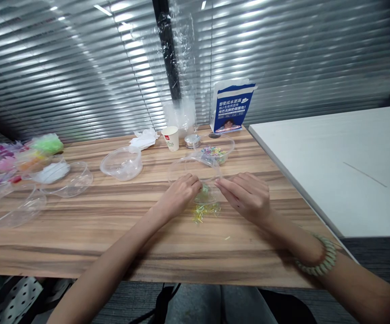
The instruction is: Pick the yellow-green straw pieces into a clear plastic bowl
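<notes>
Between my hands stands a clear plastic bowl (195, 158), with pale green material (203, 194) near its front. My left hand (184, 191) is at the bowl's left front, fingers curled together beside the green material; what they grip is hidden. On the right, my right hand (248, 196) is closed in a pinch next to the bowl's edge. Whatever is between its fingertips is too small to tell. Yellow and clear shredded strips (205, 211) lie on the wooden table just in front of the bowl. One small yellow piece (227, 238) lies nearer to me.
Behind is a clear bowl of colourful bits (215, 152), beside a small round clear container (192, 141). A paper cup (171, 138), white tissues (144, 138) and a blue-white bag (232, 108) stand farther back. Another clear bowl (122, 164) and colourful bags (48, 144) are leftward.
</notes>
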The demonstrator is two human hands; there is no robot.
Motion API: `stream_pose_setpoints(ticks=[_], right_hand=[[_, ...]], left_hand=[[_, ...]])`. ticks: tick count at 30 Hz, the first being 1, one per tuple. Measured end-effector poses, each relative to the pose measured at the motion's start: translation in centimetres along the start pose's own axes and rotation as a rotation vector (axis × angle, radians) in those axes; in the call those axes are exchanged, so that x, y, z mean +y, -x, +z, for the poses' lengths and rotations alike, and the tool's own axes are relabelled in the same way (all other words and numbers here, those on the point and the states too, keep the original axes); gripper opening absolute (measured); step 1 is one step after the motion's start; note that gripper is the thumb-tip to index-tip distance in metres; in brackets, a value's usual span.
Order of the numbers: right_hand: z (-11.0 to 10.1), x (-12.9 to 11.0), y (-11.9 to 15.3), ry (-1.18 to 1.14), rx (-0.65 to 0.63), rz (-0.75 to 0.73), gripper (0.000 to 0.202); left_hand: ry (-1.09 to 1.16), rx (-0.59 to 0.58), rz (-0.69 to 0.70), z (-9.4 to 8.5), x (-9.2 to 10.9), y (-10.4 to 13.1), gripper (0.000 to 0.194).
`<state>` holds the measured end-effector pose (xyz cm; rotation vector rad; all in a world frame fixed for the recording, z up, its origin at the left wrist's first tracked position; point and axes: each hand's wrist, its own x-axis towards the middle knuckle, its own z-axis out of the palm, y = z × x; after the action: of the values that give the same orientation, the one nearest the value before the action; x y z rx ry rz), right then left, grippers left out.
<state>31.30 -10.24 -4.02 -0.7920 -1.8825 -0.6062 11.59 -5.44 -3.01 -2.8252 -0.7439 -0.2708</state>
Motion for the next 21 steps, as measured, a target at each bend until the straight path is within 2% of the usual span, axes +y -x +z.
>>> stream_pose_setpoints(ticks=[5, 11, 15, 21], right_hand=[[0.06, 0.03, 0.04, 0.016, -0.01, 0.008, 0.007], [0.19, 0.22, 0.23, 0.017, -0.007, 0.007, 0.009], [0.18, 0.22, 0.21, 0.017, -0.008, 0.007, 0.008], [0.14, 0.24, 0.14, 0.024, 0.0, 0.009, 0.007]], left_hand=[[0.04, 0.007, -0.029, 0.18, -0.07, 0.09, 0.015], [0.35, 0.088, -0.124, -0.35, -0.06, 0.17, 0.01], [0.468, 0.106, -0.109, -0.44, 0.12, 0.16, 0.008], [0.493, 0.085, -0.068, -0.48, 0.18, 0.19, 0.01]])
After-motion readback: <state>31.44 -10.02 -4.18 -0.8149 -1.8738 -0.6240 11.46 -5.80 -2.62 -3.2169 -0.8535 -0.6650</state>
